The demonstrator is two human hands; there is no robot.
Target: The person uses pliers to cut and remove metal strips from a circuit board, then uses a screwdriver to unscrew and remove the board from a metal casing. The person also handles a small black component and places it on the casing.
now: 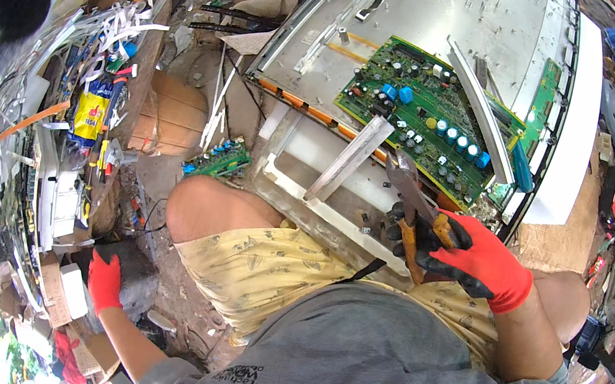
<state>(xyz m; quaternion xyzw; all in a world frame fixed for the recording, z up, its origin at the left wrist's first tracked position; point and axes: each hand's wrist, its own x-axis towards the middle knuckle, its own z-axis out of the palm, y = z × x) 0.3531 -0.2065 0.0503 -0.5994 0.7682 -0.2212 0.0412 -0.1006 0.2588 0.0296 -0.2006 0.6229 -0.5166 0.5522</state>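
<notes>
1. A large, flat, silver metal panel [434, 18] lies in front of the seated person, slanting from upper right toward the knees.
2. On the panel's near half lies a green rectangular circuit board [420, 105] dotted with blue and silver cylinders. Its long axis slants from upper left down to lower right, so one long edge faces the person. The board lies ahead of the right hand, just beyond the tool held there; the left hand is well apart from it.
3. A long, narrow, pale grey strip [480, 107] crosses the board's right part, its long axis slanting from upper left to lower right, more steeply than the board's.
4. The right hand [479, 257], in a red glove with black palm and fingers, is partly closed, its fingers curled around a tool's handles.
5. The left hand [105, 280], in a red glove, is low at the far left, beside a dark grey block [134, 277]. I cannot tell how far open it is, or whether it grips anything.
6. The tool is a pair of grey metal pliers with orange handles [405, 182]. The handles stand apart; the head points forward and slightly left, toward the board's near edge. Whether it touches is unclear.
</notes>
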